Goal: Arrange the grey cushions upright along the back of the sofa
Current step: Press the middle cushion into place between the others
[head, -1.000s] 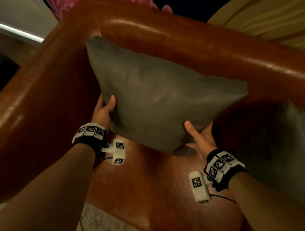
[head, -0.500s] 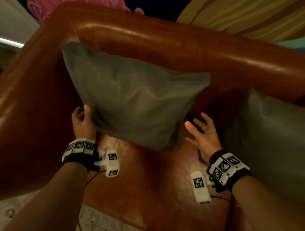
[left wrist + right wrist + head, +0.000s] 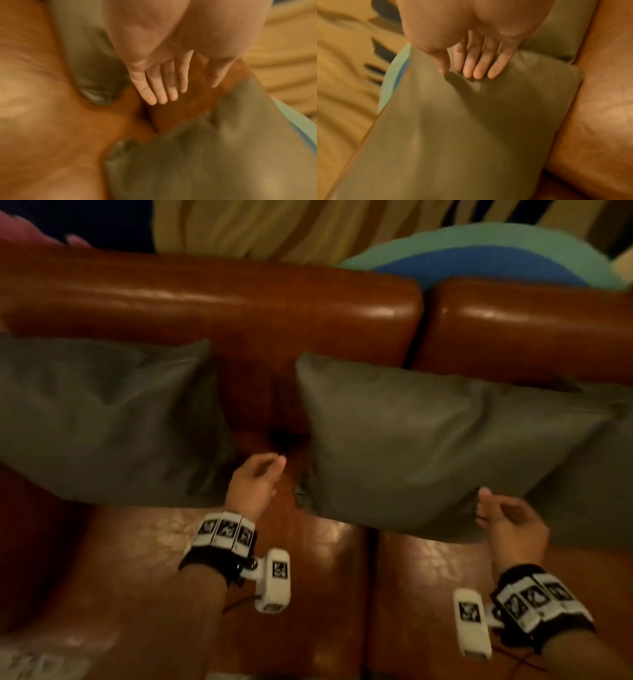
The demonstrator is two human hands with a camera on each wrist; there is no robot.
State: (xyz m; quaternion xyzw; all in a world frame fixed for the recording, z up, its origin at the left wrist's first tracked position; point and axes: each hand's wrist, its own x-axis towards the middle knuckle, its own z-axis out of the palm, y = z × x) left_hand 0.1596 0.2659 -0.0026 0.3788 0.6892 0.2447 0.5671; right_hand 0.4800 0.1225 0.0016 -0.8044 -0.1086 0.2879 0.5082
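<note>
Against the brown leather sofa back (image 3: pixel 239 302) stand two grey cushions, a left one (image 3: pixel 102 419) and a middle one (image 3: pixel 428 446), both upright and leaning. A third grey cushion (image 3: pixel 589 494) shows at the far right, partly behind the middle one. My left hand (image 3: pixel 270 470) hovers in the gap between the left and middle cushions with straight fingers (image 3: pixel 161 92) and holds nothing. My right hand (image 3: pixel 486 505) is at the middle cushion's lower right corner. In the right wrist view its fingertips (image 3: pixel 477 74) lie on the cushion face (image 3: pixel 471 128).
The sofa seat (image 3: pixel 325 577) lies in front of the cushions, with a seam between two seat pads. Behind the sofa back hangs a wall with yellow, blue and green shapes (image 3: pixel 479 251). Pale floor (image 3: pixel 41 666) shows at the bottom left.
Both hands have let go of the left cushion, which now leans on the sofa back. The hands and the view have shifted right to the middle cushion.
</note>
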